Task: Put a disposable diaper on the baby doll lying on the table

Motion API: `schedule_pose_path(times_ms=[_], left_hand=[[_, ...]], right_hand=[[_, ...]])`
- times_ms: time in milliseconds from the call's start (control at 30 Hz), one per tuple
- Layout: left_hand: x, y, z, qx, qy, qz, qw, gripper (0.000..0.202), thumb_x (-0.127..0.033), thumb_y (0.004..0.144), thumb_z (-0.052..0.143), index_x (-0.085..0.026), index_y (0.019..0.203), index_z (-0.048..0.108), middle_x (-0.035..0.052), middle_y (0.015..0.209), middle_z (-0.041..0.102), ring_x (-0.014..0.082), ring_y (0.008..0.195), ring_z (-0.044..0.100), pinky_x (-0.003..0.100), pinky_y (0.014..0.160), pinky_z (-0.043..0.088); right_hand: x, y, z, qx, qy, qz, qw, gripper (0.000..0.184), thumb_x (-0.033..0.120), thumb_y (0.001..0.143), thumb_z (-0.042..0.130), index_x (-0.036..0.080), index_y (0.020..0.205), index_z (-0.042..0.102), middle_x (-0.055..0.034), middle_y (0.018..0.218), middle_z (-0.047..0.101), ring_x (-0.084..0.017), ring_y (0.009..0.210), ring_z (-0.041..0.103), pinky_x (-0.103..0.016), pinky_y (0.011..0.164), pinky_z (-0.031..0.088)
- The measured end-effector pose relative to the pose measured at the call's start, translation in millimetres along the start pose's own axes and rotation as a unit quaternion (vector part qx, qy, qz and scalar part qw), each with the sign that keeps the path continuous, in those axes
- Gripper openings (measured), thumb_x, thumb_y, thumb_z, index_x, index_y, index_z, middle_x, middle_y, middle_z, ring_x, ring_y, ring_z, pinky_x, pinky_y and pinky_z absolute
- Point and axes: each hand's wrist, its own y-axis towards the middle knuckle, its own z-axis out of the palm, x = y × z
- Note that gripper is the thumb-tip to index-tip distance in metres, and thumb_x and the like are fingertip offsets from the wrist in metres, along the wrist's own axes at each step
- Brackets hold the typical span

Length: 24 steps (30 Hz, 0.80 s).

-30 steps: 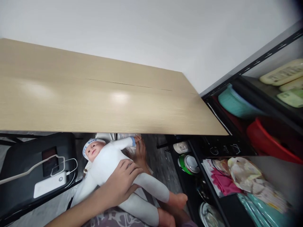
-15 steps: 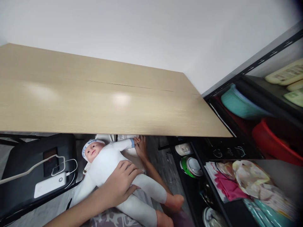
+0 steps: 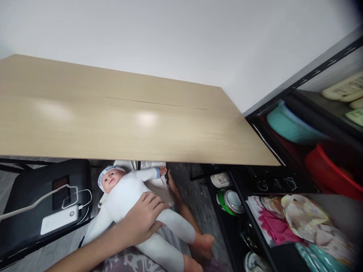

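A baby doll [image 3: 124, 196] in a white suit and a cap lettered "Happy Baby" lies on its back across my lap, head to the left and bare feet to the right. My left hand [image 3: 146, 217] is closed over its lower belly and hip, the thumb between the legs. Just past the doll's small hand, under the table edge, is my right hand [image 3: 171, 183]. It is seen side-on beside a whitish plastic packet [image 3: 159, 185]; its fingers are mostly hidden, and whether it touches the packet I cannot tell.
A wooden table [image 3: 127, 128] spans the view above the doll. At left, a black seat [image 3: 22, 196] carries a white power bank [image 3: 59, 219] with a cable and a dark phone [image 3: 60, 192]. A black shelf rack on the right holds a teal basin [image 3: 292, 124], a red basin [image 3: 331, 170] and cloths [image 3: 306, 215].
My right hand has moved slightly down and away from the doll's hand, and more of the packet shows. The doll's legs have shifted a little left; my left hand stays on it.
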Motion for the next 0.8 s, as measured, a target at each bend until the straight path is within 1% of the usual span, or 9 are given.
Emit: schedule_pose_path(times_ms=[100,200,300,367,500,567,667,733,800], left_hand=[[0.2,-2.7,-2.1,0.007,0.01,0.011,1.0,0.045,-0.032,0.107,0.073,-0.025,0.15,0.06,0.0108,0.14,0.069,0.0357,0.129,0.059,0.054,0.113,0.046],[0.3,-5.3,-6.1,0.02,0.021,0.025,0.999,0.045,-0.033,0.108,0.072,-0.026,0.151,0.06,0.0098,0.142,0.069,0.0352,0.131,0.059,0.054,0.115,0.046],[0.1,-4.8,-10.9,0.03,0.015,0.035,0.999,0.047,-0.031,0.108,0.074,-0.029,0.152,0.06,0.007,0.145,0.07,0.034,0.135,0.06,0.054,0.119,0.045],[-1.0,-2.5,-14.4,0.029,0.007,0.041,0.999,0.048,-0.03,0.107,0.075,-0.029,0.152,0.06,0.0065,0.149,0.07,0.0339,0.138,0.06,0.054,0.122,0.044],[-2.0,-7.7,-18.7,-0.015,-0.027,0.062,0.998,0.04,-0.031,0.11,0.071,-0.03,0.149,0.063,0.0076,0.154,0.069,0.032,0.144,0.061,0.052,0.124,0.046],[4.9,-25.9,-13.6,-0.08,-0.048,0.073,0.993,0.029,-0.028,0.113,0.064,-0.03,0.142,0.066,0.0081,0.151,0.07,0.0295,0.143,0.062,0.051,0.125,0.047],[31.8,-79.1,9.2,-0.279,-0.073,0.052,0.956,0.019,-0.02,0.112,0.055,-0.029,0.124,0.067,0.0071,0.119,0.076,0.0264,0.118,0.071,0.051,0.117,0.054],[56.3,-123.7,30.7,-0.429,-0.062,-0.072,0.898,0.007,-0.025,0.11,0.057,-0.028,0.111,0.063,0.006,0.105,0.071,0.0266,0.104,0.071,0.046,0.098,0.061],[78.6,-163.9,50.5,-0.475,-0.047,-0.237,0.846,0.016,-0.041,0.105,0.067,-0.027,0.111,0.063,0.0088,0.117,0.072,0.0316,0.111,0.073,0.05,0.098,0.062]], right_hand=[[-8.9,-14.7,-24.8,-0.067,0.02,0.017,0.997,0.043,0.049,0.118,0.056,0.018,0.146,0.067,-0.0146,0.147,0.069,-0.031,0.13,0.071,-0.054,0.109,0.063],[6.0,-29.9,-54.9,-0.087,0.038,-0.026,0.995,0.049,0.052,0.119,0.04,0.022,0.147,0.068,-0.0157,0.151,0.069,-0.034,0.142,0.065,-0.058,0.122,0.053],[46.3,-35.6,-67.2,0.031,0.019,-0.145,0.989,0.041,0.047,0.112,0.06,0.029,0.147,0.07,-0.0104,0.147,0.073,-0.031,0.14,0.066,-0.051,0.126,0.05],[76.2,-30.0,-57.6,0.137,-0.042,-0.22,0.965,0.049,0.039,0.11,0.067,0.029,0.158,0.062,-0.0109,0.155,0.068,-0.03,0.147,0.061,-0.051,0.129,0.046],[117.4,-6.1,-17.6,0.225,-0.204,-0.218,0.927,0.049,0.02,0.105,0.067,0.02,0.154,0.063,-0.0141,0.148,0.07,-0.03,0.139,0.063,-0.048,0.125,0.047],[129.4,2.7,-4.4,0.234,-0.25,-0.212,0.915,0.037,0.016,0.104,0.066,0.02,0.141,0.068,-0.0117,0.135,0.073,-0.029,0.124,0.069,-0.043,0.111,0.054],[143.8,5.5,-1.0,0.235,-0.268,-0.254,0.899,0.028,0.02,0.106,0.067,0.021,0.134,0.068,-0.0096,0.13,0.072,-0.028,0.113,0.07,-0.039,0.097,0.056],[152.5,3.4,-4.1,0.228,-0.276,-0.291,0.887,0.026,0.022,0.107,0.068,0.021,0.132,0.066,-0.0098,0.128,0.071,-0.028,0.112,0.069,-0.04,0.096,0.055],[160.6,1.0,-6.8,0.22,-0.279,-0.327,0.876,0.025,0.023,0.107,0.069,0.02,0.132,0.065,-0.0102,0.127,0.07,-0.028,0.113,0.067,-0.041,0.098,0.054]])
